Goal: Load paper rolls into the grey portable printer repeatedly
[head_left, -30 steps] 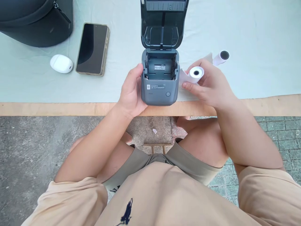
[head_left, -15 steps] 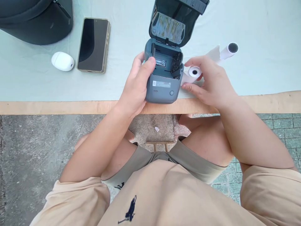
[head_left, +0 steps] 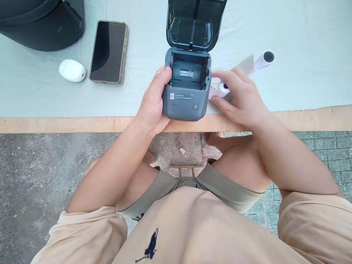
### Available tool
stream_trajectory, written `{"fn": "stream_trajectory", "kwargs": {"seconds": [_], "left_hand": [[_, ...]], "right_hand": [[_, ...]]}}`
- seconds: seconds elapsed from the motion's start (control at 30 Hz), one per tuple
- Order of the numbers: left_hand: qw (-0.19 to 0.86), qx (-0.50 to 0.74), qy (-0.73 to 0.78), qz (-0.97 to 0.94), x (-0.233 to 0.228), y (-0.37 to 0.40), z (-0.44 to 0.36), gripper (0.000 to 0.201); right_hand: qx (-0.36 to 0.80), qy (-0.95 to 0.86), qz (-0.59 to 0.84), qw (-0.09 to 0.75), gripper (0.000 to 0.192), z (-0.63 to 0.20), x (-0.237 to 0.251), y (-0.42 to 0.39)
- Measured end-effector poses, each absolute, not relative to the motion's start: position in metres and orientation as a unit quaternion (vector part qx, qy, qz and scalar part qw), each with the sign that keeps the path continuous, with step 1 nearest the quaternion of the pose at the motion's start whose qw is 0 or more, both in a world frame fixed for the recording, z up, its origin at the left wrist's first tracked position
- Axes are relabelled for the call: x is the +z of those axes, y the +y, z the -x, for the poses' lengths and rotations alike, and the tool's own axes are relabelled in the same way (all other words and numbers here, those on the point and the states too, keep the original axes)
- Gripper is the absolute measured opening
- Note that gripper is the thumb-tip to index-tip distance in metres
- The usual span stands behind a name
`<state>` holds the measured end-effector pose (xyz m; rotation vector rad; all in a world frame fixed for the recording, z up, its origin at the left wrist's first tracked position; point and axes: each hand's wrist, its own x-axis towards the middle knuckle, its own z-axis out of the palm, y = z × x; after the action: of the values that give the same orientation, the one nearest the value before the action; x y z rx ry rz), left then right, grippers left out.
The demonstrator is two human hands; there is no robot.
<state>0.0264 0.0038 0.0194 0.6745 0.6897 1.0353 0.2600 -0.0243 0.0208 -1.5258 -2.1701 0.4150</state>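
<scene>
Printer (head_left: 184, 97) sat at table's near edge (head_left: 82, 124), lid (head_left: 195, 24) tipped open away. Left hand (head_left: 152, 104) clasped around its left side; right hand (head_left: 242, 99) curled on paper roll (head_left: 220, 90) just right of it. Second roll (head_left: 261, 60) lay farther right, open cloth beyond. Far left: phone (head_left: 109, 52), white case (head_left: 72, 70), dark bag (head_left: 41, 22), well apart.

phone (head_left: 109, 51), white case (head_left: 72, 70), dark bag (head_left: 41, 22)
</scene>
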Motion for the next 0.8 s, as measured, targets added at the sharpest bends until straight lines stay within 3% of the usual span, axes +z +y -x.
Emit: {"fn": "stream_trajectory", "kwargs": {"seconds": [0.1,0.2,0.33,0.63,0.73,0.8], "left_hand": [[0.764,0.479,0.314,-0.298,0.02,0.005,-0.026,0.029],[0.765,0.482,0.308,-0.297,0.021,0.006,-0.025,0.035],[0.767,0.487,0.28,-0.31,0.021,0.006,-0.024,0.039],[0.769,0.466,0.292,-0.327,0.016,0.004,-0.029,0.034],[0.785,0.456,0.272,-0.32,0.015,0.005,-0.03,0.041],[0.788,0.457,0.282,-0.301,0.014,0.005,-0.029,0.045]], "right_hand": [[0.27,-0.697,0.573,0.336,0.063,-0.257,0.019,-0.021],[0.418,-0.546,0.584,0.431,0.048,-0.259,0.018,-0.016],[0.566,-0.472,0.562,0.377,0.04,-0.265,0.021,-0.012],[0.546,-0.478,0.562,0.396,0.054,-0.249,0.036,-0.018],[0.558,-0.472,0.553,0.401,0.072,-0.245,0.039,-0.014],[0.559,-0.486,0.538,0.403,0.069,-0.243,0.038,-0.013]]}}
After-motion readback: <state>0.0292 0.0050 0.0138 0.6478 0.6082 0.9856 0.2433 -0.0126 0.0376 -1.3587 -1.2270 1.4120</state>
